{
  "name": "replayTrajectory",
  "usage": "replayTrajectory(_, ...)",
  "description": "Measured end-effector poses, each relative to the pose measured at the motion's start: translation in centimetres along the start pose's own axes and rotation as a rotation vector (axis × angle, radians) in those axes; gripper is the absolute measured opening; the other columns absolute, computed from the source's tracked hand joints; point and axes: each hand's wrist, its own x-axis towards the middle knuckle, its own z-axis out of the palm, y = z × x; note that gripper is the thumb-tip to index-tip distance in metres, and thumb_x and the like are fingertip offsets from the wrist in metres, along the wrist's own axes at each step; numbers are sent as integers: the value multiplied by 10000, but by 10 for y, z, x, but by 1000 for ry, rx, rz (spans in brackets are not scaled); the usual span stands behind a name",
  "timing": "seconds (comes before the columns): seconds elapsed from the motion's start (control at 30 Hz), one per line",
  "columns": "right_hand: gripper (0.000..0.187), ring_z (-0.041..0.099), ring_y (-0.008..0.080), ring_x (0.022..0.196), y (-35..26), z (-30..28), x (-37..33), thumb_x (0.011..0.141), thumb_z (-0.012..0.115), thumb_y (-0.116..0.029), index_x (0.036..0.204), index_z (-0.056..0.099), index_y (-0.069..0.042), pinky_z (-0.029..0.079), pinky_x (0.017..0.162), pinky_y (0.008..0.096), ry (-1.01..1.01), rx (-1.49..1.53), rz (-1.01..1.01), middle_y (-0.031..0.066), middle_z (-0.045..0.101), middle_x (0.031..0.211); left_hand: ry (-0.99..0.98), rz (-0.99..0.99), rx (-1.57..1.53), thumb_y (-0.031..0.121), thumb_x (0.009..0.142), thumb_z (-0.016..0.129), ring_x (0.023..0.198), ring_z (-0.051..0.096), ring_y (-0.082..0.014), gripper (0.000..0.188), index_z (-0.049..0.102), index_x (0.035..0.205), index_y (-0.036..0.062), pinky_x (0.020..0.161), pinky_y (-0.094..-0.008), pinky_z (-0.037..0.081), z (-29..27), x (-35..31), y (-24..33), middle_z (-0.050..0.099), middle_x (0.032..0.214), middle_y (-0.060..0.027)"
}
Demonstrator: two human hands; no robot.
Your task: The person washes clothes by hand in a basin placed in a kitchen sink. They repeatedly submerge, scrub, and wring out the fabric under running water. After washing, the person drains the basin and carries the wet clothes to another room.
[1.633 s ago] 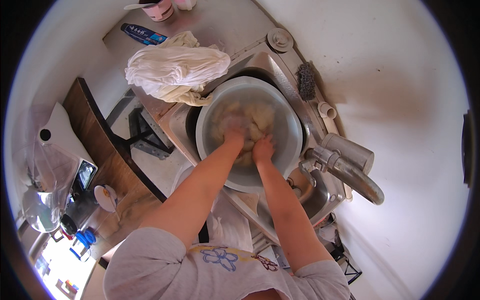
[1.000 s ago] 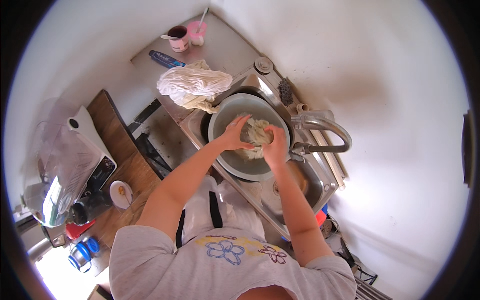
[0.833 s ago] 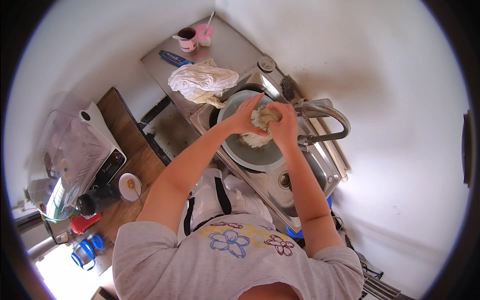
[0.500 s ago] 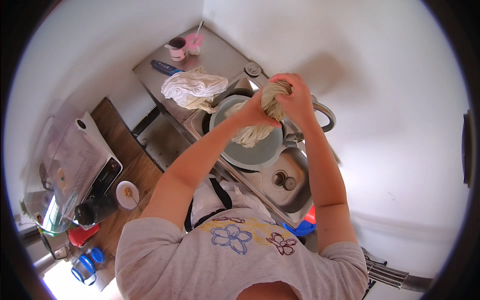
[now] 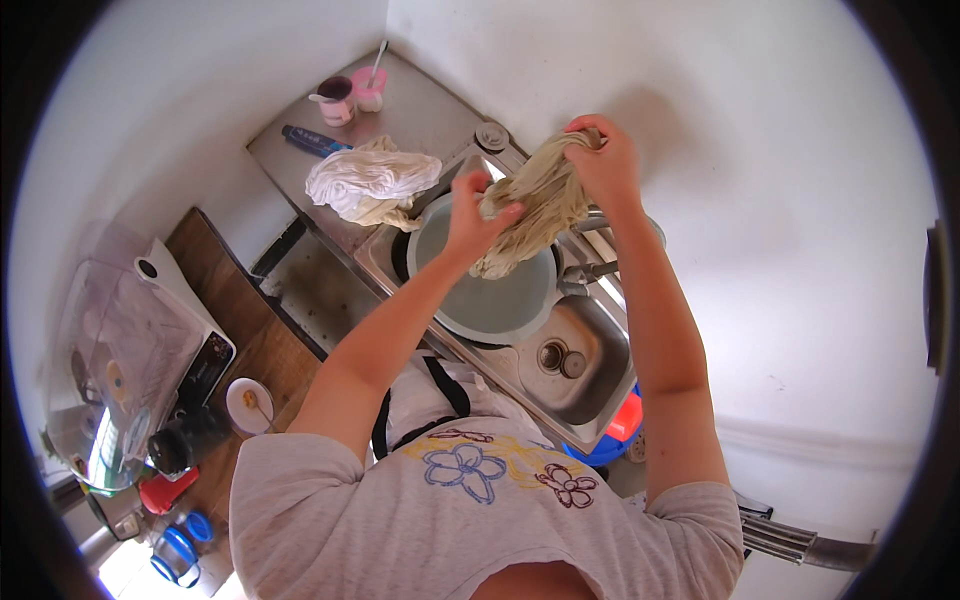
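A crumpled, creased beige cloth [image 5: 540, 205] stretches slantwise above the grey-green basin [image 5: 500, 310]. My right hand [image 5: 605, 160] pinches its upper end, fingers curled over the fabric. My left hand [image 5: 478, 215] is cupped loosely round the lower left part, thumb lying across the cloth and the index finger bent. The other left fingers are partly hidden. Below the hands, the cloth's lower end hangs over the basin. The basin sits in the left bowl of a steel sink [image 5: 590, 395]. A bundle of white and cream cloth [image 5: 370, 180] lies on the counter left of the basin.
Behind the cloth is a faucet [image 5: 595, 270], partly covered. On the steel counter [image 5: 420, 95] stand two pink cups [image 5: 337, 100] near a dark blue tube [image 5: 315, 140]. At left, a wooden surface [image 5: 260, 330] bears a white bowl [image 5: 249, 404] and a dark bottle [image 5: 190, 440].
The twisted cloth has loosened and spread out between my hands. My right hand has moved slightly right, my left hand left and its grip has eased. The whole view has shifted a little.
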Motion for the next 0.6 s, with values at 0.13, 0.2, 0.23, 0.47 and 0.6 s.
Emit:
replayTrajectory(0.13, 202, 610, 205, 746, -6, -6, 9, 684, 634, -89, 883, 663, -67, 480, 704, 317, 42, 142, 5, 104, 629, 844, -257, 89, 595, 476, 653, 794, 1194, 472, -298, 957, 323, 1396, 99, 983, -406, 397, -16, -50, -59, 468, 1303, -138)
replayTrajectory(0.2, 201, 598, 174, 725, -14, -4, 13, 687, 633, -80, 884, 662, -55, 475, 692, 300, 41, 261, 26, 83, 632, 813, -282, 124, 795, 514, 645, 780, 1173, 513, -285, 975, 326, 1404, 105, 975, -401, 409, -7, -59, -56, 549, 1247, -121)
replayTrajectory(0.23, 201, 592, 158, 715, -19, -2, 17, 688, 633, -75, 885, 661, -50, 473, 686, 292, 40, 322, 30, 73, 633, 797, -277, 73, 731, 520, 639, 779, 1161, 531, -276, 984, 324, 1409, 109, 969, -403, 416, -2, -53, -59, 588, 1209, -109)
replayTrajectory(0.47, 207, 601, 186, 692, 3, 10, 33, 684, 657, -97, 886, 663, -54, 480, 656, 309, 82, 135, -5, 80, 653, 784, -801, -765, 333, 461, 607, 816, 1156, 544, -282, 1082, 236, 1454, 121, 965, -467, 429, -2, -6, -93, 591, 1231, -134)
replayTrajectory(0.6, 219, 622, 238, 721, 14, 21, 21, 671, 678, -141, 878, 664, -70, 495, 686, 333, -77, -60, 72, 110, 661, 784, -396, -714, 773, 486, 490, 880, 1325, 298, -425, 1320, 108, 1484, 88, 1047, -475, 334, -10, -21, -99, 225, 1469, -259)
